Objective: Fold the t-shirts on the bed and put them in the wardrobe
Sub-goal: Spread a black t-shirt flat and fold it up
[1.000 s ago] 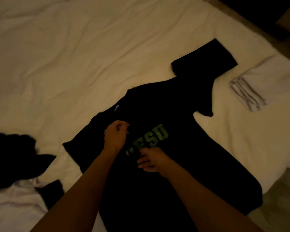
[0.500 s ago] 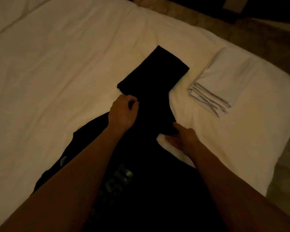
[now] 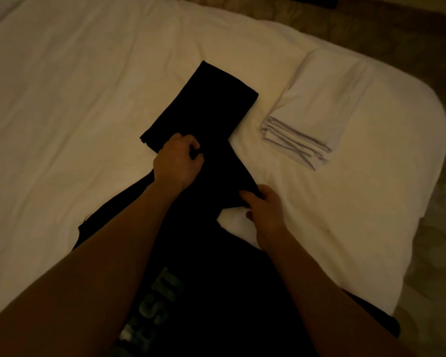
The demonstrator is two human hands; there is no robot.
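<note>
A black t-shirt (image 3: 211, 292) with green lettering lies spread on the white bed (image 3: 75, 112), its far sleeve (image 3: 206, 104) stretched out flat away from me. My left hand (image 3: 177, 163) grips the sleeve's left edge near the shoulder, fingers curled into the cloth. My right hand (image 3: 264, 210) pinches the sleeve's right edge at the armpit, thumb on top of the black fabric. A folded white t-shirt (image 3: 317, 117) lies to the right of the sleeve, apart from both hands.
The bed's corner and right edge (image 3: 422, 202) drop to a patterned carpet (image 3: 443, 253). Bare white sheet stretches to the left and far side. Dim light hides detail in the black cloth.
Both hands left the chest lettering and moved up to the far sleeve, taking hold of its two edges. My view shifted forward, and the dark pile at the left is out of sight.
</note>
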